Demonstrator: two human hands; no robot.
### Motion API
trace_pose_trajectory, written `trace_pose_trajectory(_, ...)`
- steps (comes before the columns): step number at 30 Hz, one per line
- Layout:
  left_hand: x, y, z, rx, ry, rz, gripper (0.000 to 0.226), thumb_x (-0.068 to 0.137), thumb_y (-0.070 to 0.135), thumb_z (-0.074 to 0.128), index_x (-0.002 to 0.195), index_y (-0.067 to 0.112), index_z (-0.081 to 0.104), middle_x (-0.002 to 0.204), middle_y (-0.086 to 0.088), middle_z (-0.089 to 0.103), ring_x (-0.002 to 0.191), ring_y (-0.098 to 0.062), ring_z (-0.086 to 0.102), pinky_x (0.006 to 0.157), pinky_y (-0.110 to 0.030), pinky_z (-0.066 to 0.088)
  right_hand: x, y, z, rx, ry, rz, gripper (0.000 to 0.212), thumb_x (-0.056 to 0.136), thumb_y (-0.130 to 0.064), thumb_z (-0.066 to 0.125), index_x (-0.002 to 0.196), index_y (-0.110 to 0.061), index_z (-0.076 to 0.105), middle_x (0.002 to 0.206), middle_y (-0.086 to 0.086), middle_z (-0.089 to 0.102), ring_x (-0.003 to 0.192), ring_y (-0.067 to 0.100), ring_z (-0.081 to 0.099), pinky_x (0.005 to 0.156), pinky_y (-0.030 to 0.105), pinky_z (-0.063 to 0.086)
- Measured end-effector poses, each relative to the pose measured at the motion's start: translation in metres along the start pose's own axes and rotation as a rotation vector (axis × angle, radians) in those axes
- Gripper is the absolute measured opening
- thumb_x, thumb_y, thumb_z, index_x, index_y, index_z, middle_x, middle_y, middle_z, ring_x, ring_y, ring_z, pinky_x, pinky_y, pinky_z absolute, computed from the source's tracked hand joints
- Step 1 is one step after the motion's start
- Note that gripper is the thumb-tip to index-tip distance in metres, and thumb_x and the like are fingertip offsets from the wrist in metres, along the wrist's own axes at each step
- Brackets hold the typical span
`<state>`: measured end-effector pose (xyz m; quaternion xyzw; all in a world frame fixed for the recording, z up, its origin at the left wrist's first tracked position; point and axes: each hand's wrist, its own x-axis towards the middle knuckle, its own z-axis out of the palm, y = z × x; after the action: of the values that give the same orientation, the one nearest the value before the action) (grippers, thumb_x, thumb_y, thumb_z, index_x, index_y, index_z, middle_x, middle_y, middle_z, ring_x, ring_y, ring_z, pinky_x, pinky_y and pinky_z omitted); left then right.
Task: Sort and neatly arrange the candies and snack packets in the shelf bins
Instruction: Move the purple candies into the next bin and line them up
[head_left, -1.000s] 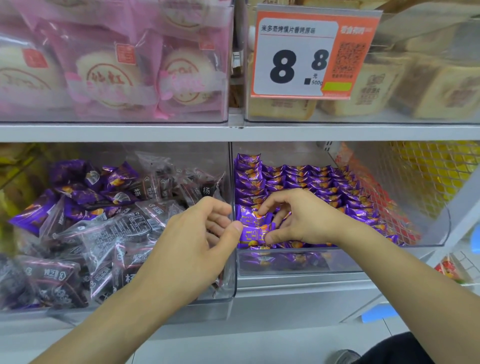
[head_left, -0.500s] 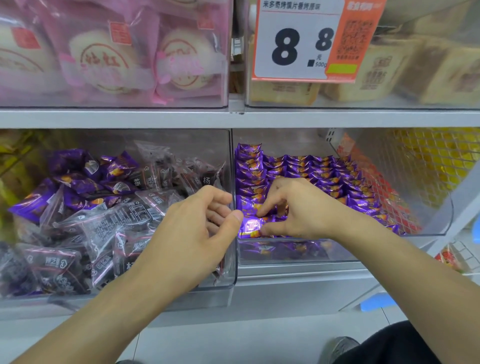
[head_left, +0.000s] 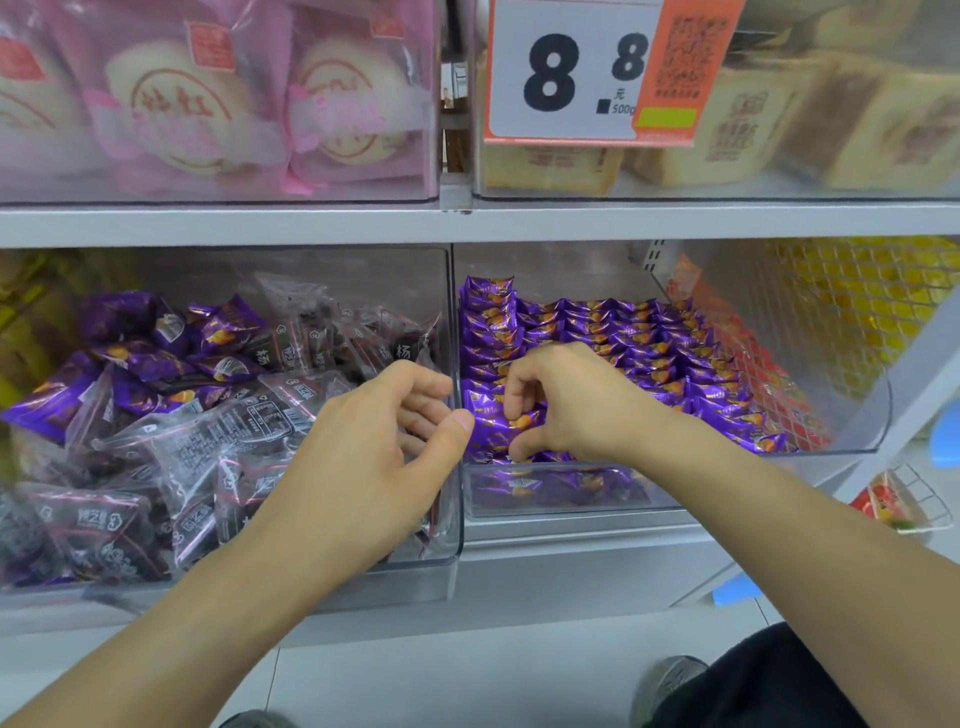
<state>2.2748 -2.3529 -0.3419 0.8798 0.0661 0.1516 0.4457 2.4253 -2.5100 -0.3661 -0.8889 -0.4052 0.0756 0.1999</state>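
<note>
1. Starting at the far left, a clear left bin (head_left: 447, 540) is seen holding a loose jumble of dark translucent snack packets (head_left: 208, 441) mixed with stray purple candies (head_left: 57, 400); the mix suggests that sorting is not yet done there.
2. The left hand (head_left: 374, 457) is held at the divider between the two bins, its fingers loosely curled with nothing gripped; its thumb tip is laid against the purple candy (head_left: 498, 431) at the front of the right bin, apparently to steady it.
3. That candy is pinched by the right hand (head_left: 566, 400) between curled fingers and thumb at the front row, probably so it can be squared with its neighbours.
4. Behind it, the neat rows of candies (head_left: 623, 338) are stacked in the right bin (head_left: 857, 415), wrappers facing one way, so the display reads tidily.
5. Above, a price tag (head_left: 571, 73) is clipped to the upper bin front, where it is easily read.
</note>
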Motion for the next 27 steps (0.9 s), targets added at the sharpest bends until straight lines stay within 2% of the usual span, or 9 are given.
trace_pose_trajectory(2, -0.0005, 0.0001, -0.0003, -0.005, 0.001, -0.004, 0.018, 0.086, 0.031, 0.064, 0.103, 0.025, 0.062, 0.086, 0.009, 0.066, 0.082, 0.000, 0.062, 0.070, -0.009, 0.049, 0.0012, -0.0002, 0.0005, -0.007, -0.025, -0.005, 0.041, 0.054, -0.034, 0.096, 0.083, -0.025, 0.070, 0.078, -0.015, 0.064, 0.073, -0.002, 0.058, 0.065, 0.026, 0.052)
trace_pose_trajectory(5, -0.0011, -0.0002, -0.0003, -0.010, 0.006, -0.005, 0.017, 0.086, 0.030, 0.064, 0.103, 0.025, 0.062, 0.086, 0.010, 0.066, 0.083, 0.002, 0.062, 0.069, -0.007, 0.047, -0.0003, 0.0012, -0.0023, -0.018, -0.045, -0.047, 0.037, 0.059, -0.035, 0.094, 0.089, -0.027, 0.074, 0.077, -0.019, 0.062, 0.072, -0.009, 0.055, 0.061, 0.010, 0.041)
trace_pose_trajectory(10, -0.0013, 0.0005, 0.0002, -0.022, 0.007, -0.005, 0.018, 0.085, 0.031, 0.064, 0.102, 0.025, 0.063, 0.086, 0.010, 0.066, 0.083, 0.001, 0.062, 0.069, -0.007, 0.048, -0.0048, 0.0031, -0.0074, 0.024, -0.057, -0.064, 0.025, 0.073, -0.036, 0.086, 0.094, -0.026, 0.078, 0.083, -0.016, 0.066, 0.072, -0.018, 0.052, 0.062, 0.004, 0.037)
trace_pose_trajectory(13, -0.0017, 0.0004, -0.0005, -0.022, -0.001, -0.005, 0.019, 0.085, 0.031, 0.064, 0.102, 0.025, 0.063, 0.086, 0.009, 0.067, 0.083, 0.000, 0.062, 0.069, -0.008, 0.048, -0.0058, 0.0046, -0.0084, 0.005, -0.055, -0.062, 0.024, 0.076, -0.042, 0.082, 0.095, -0.028, 0.077, 0.086, -0.015, 0.068, 0.072, -0.017, 0.053, 0.061, 0.005, 0.037)
trace_pose_trajectory(17, -0.0017, 0.0006, -0.0011, -0.027, -0.004, -0.006, 0.021, 0.083, 0.032, 0.063, 0.103, 0.024, 0.063, 0.085, 0.010, 0.067, 0.082, -0.001, 0.062, 0.069, -0.008, 0.048, -0.0054, 0.0073, -0.0078, 0.015, -0.021, -0.047, 0.017, 0.080, -0.038, 0.080, 0.093, -0.027, 0.078, 0.083, -0.017, 0.069, 0.072, -0.011, 0.056, 0.062, 0.005, 0.037)
trace_pose_trajectory(21, -0.0021, 0.0007, -0.0017, -0.027, -0.008, -0.002, 0.022, 0.084, 0.030, 0.064, 0.104, 0.022, 0.064, 0.085, 0.009, 0.067, 0.082, -0.001, 0.063, 0.068, -0.008, 0.048, -0.0056, 0.0082, -0.0063, -0.013, 0.025, -0.057, 0.012, 0.081, -0.039, 0.079, 0.087, -0.029, 0.079, 0.082, -0.018, 0.063, 0.077, -0.001, 0.056, 0.069, 0.015, 0.041)
trace_pose_trajectory(24, -0.0032, 0.0013, -0.0023, -0.018, -0.011, 0.004, 0.022, 0.084, 0.029, 0.064, 0.105, 0.021, 0.064, 0.085, 0.009, 0.067, 0.082, -0.001, 0.062, 0.069, -0.008, 0.048, -0.0065, 0.0047, -0.0058, -0.004, 0.022, -0.060, 0.010, 0.081, -0.035, 0.080, 0.084, -0.025, 0.080, 0.075, -0.016, 0.063, 0.070, -0.004, 0.056, 0.064, 0.012, 0.039)
trace_pose_trajectory(27, -0.0040, 0.0008, -0.0027, 0.000, -0.007, 0.011, 0.022, 0.085, 0.029, 0.065, 0.106, 0.022, 0.063, 0.085, 0.009, 0.067, 0.084, 0.000, 0.062, 0.070, -0.008, 0.048, -0.0066, 0.0001, -0.0041, 0.004, 0.019, -0.059, 0.010, 0.081, -0.032, 0.080, 0.082, -0.023, 0.080, 0.070, -0.016, 0.062, 0.066, -0.004, 0.057, 0.064, 0.014, 0.042)
